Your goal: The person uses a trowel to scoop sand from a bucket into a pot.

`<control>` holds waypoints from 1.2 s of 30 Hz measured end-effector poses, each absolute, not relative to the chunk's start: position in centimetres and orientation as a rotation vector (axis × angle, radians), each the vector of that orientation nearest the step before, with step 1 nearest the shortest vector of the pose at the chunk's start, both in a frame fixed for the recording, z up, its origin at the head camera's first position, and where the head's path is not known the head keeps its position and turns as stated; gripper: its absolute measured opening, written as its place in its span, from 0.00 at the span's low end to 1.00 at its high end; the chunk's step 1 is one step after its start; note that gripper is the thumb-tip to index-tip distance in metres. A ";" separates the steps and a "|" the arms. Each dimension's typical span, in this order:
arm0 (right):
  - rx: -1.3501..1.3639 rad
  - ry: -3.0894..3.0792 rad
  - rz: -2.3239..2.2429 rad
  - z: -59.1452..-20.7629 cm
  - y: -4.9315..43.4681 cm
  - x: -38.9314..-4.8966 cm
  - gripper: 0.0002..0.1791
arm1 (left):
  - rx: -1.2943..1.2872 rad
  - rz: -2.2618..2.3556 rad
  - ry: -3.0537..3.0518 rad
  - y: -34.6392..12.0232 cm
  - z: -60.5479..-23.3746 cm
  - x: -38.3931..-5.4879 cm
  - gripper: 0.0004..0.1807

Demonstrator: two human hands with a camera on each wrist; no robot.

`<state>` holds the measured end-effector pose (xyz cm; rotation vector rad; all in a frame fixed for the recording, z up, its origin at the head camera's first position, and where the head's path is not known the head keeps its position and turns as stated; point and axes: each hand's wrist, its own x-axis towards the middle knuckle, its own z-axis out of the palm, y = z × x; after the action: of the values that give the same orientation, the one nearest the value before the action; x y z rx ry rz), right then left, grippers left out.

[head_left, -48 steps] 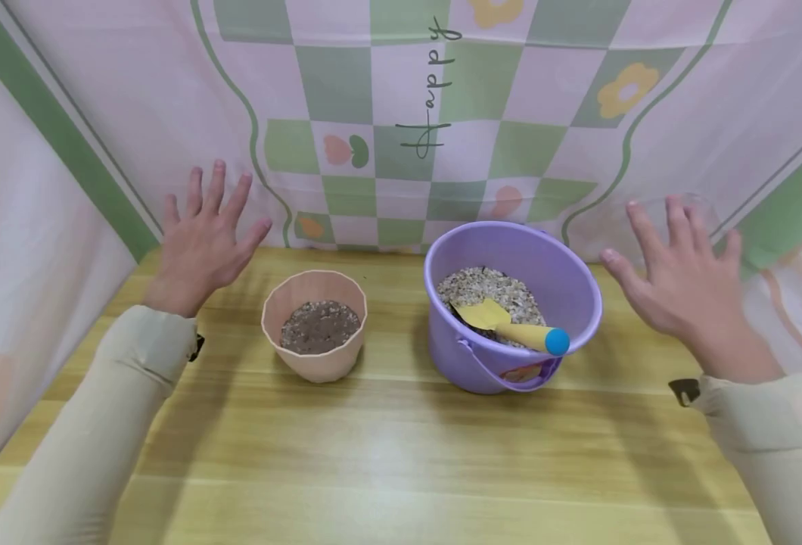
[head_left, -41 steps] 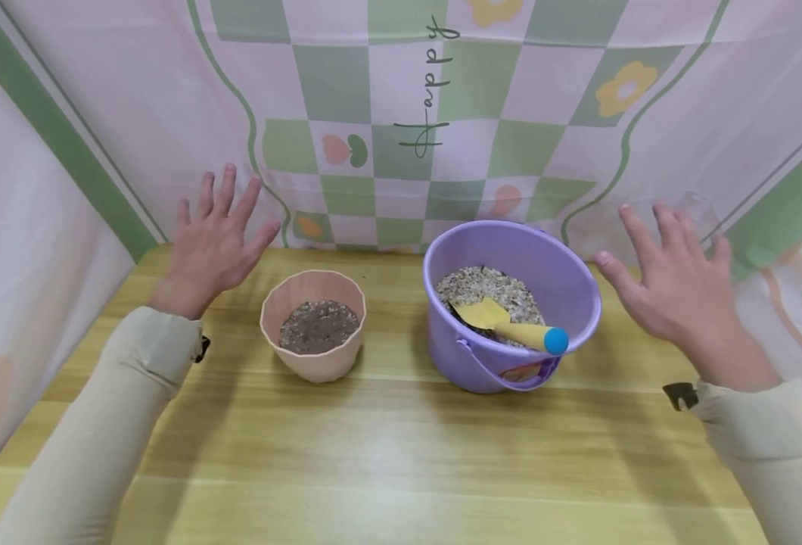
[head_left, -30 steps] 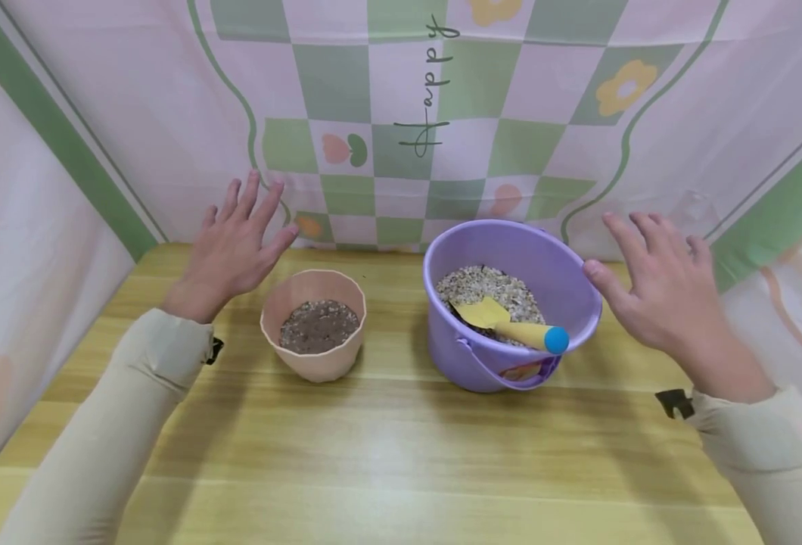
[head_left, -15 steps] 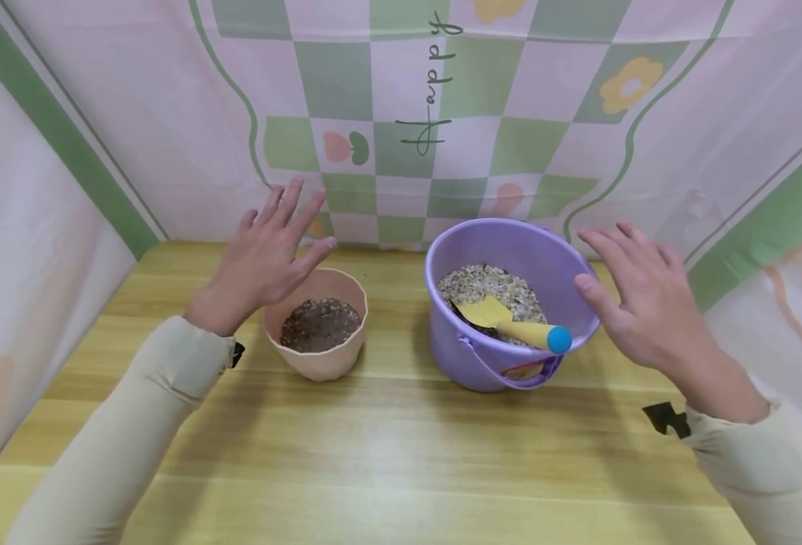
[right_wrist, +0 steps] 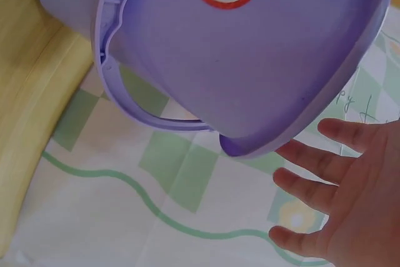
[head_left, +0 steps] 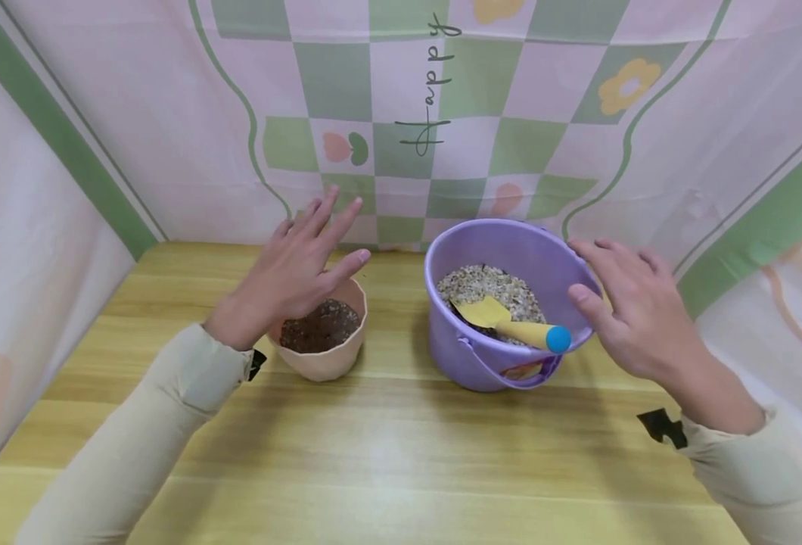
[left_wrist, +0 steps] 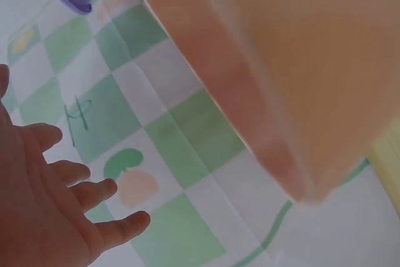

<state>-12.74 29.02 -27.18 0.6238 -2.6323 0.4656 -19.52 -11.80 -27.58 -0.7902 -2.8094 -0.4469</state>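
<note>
My left hand (head_left: 295, 269), fingers spread and holding nothing, hovers over the back left of a pale peach flowerpot (head_left: 322, 365). Dark, damp-looking soil (head_left: 322, 325) fills part of that pot. In the left wrist view the hand (left_wrist: 44, 204) is apart from the pot's wall (left_wrist: 300, 92). My right hand (head_left: 635, 314) has its fingers stretched out at the right rim of a purple bucket (head_left: 455, 363). Inside the bucket lies pale gritty material (head_left: 492, 288), with a yellow trowel (head_left: 523, 331) resting on it, its blue-tipped handle leaning over the front rim.
The pot and bucket stand apart on a wooden table (head_left: 374, 454). A checked cloth (head_left: 401, 98) hangs right behind them, and more cloth (head_left: 33, 227) closes in the left side. The bucket's handle (right_wrist: 119, 92) hangs down its outside.
My left hand has moved right, from beside the flowerpot to above it. The right hand has come left and a little nearer to me, up to the bucket's rim. Pot, bucket and trowel have stayed put.
</note>
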 end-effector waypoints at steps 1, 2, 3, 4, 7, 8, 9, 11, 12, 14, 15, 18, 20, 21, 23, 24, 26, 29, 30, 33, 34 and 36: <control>0.632 -2.627 0.470 -27.2 29.0 -12.7 0.29 | -0.800 -0.459 -2.809 -11.7 -27.6 -19.4 0.39; 0.642 -2.622 0.474 -27.3 28.9 -12.6 0.29 | -0.809 -0.471 -2.809 -11.6 -27.6 -19.2 0.39; 0.654 -2.615 0.480 -27.3 28.9 -12.5 0.29 | -0.817 -0.485 -2.810 -11.5 -27.6 -19.1 0.39; 0.666 -2.606 0.487 -27.3 28.8 -12.4 0.28 | -0.825 -0.495 -2.808 -11.4 -27.6 -18.9 0.39; 0.707 -2.578 0.505 -27.4 28.5 -12.2 0.27 | -0.848 -0.532 -2.809 -11.1 -27.6 -18.4 0.39; 0.721 -2.570 0.507 -27.3 28.4 -12.1 0.27 | -0.854 -0.542 -2.809 -11.0 -27.6 -18.3 0.39; 0.734 -2.564 0.508 -27.3 28.3 -12.0 0.27 | -0.861 -0.550 -2.809 -10.9 -27.6 -18.2 0.39; 0.754 -2.555 0.508 -27.2 28.0 -11.9 0.27 | -0.880 -0.555 -2.800 -10.6 -27.6 -17.9 0.39; 0.763 -2.553 0.505 -27.2 27.9 -11.8 0.28 | -0.889 -0.560 -2.798 -10.4 -27.6 -17.8 0.39; 0.781 -2.549 0.504 -27.1 27.7 -11.7 0.28 | -0.908 -0.557 -2.789 -10.2 -27.6 -17.6 0.39; 0.789 -2.549 0.502 -27.1 27.6 -11.7 0.28 | -0.918 -0.558 -2.785 -10.0 -27.6 -17.4 0.39; 0.807 -2.549 0.483 -27.1 27.4 -11.5 0.28 | -0.951 -0.556 -2.782 -9.4 -27.6 -16.9 0.39; 0.818 -2.547 0.469 -27.2 27.2 -11.3 0.29 | -0.971 -0.539 -2.788 -9.1 -27.5 -16.5 0.40; 0.823 -2.548 0.461 -27.3 27.2 -11.3 0.29 | -0.977 -0.529 -2.791 -8.8 -27.5 -16.4 0.40; 0.836 -2.549 0.457 -27.4 27.0 -11.1 0.29 | -0.984 -0.497 -2.803 -8.4 -27.5 -16.0 0.40; 0.843 -2.549 0.458 -27.4 26.9 -11.1 0.29 | -0.988 -0.487 -2.809 -8.2 -27.5 -15.9 0.41; 0.857 -2.548 0.460 -27.5 26.7 -11.0 0.30 | -1.008 -0.493 -2.817 -7.7 -27.6 -15.6 0.41; 0.863 -2.547 0.460 -27.5 26.4 -10.8 0.30 | -1.059 -0.552 -2.810 -7.0 -27.9 -15.3 0.41; 0.860 -2.547 0.456 -27.6 26.3 -10.7 0.30 | -1.077 -0.573 -2.807 -6.7 -28.1 -15.3 0.40; 0.858 -2.540 0.448 -27.7 26.0 -10.5 0.29 | -1.105 -0.599 -2.790 -6.1 -28.4 -15.1 0.40; 0.856 -2.537 0.446 -27.8 25.8 -10.5 0.28 | -1.105 -0.590 -2.788 -5.9 -28.5 -15.1 0.41; 0.853 -2.530 0.436 -27.9 25.6 -10.4 0.28 | -1.109 -0.572 -2.785 -5.5 -28.6 -15.0 0.41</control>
<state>-10.38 25.60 -27.88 0.8530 -2.5297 0.4362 -14.96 -5.50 -28.60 -1.1092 -2.7852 -0.5725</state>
